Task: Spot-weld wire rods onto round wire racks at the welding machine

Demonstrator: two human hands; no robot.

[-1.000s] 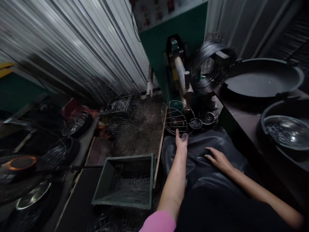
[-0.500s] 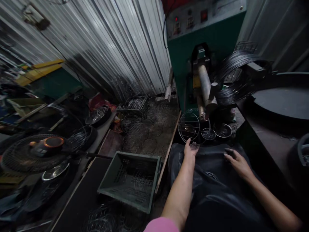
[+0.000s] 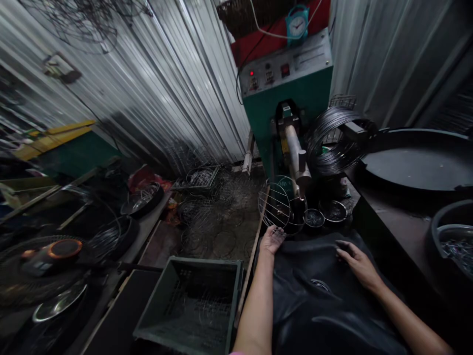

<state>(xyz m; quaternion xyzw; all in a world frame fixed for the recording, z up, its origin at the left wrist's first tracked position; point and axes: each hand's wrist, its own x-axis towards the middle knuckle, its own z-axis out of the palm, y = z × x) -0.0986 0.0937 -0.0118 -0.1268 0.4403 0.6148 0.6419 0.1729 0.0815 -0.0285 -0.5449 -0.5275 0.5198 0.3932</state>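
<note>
My left hand [image 3: 272,239] is closed on the lower rim of a round wire rack [image 3: 274,206], a ring crossed by thin parallel bars. The rack stands tilted upright below the electrode arm [image 3: 296,155] of a green spot welder [image 3: 258,116]. Over my lap, my right hand [image 3: 357,261] has its fingers half curled, with thumb and darkened fingertips a little apart; nothing shows between them. A few curved wire pieces [image 3: 320,285] lie on the black apron [image 3: 295,276] across my lap, between my forearms.
Small bowls of metal bits [image 3: 314,218] sit beyond my lap. A wire coil [image 3: 332,140] hangs right of the welder. At the right are a large round tray [image 3: 424,160] and a bucket [image 3: 436,241]. A green crate [image 3: 192,340] and a fan [image 3: 55,256] stand left.
The view has shifted, bringing a blue clock above the welder into sight. My left hand still holds the rack by the welder; my right hand stays over the lap.
</note>
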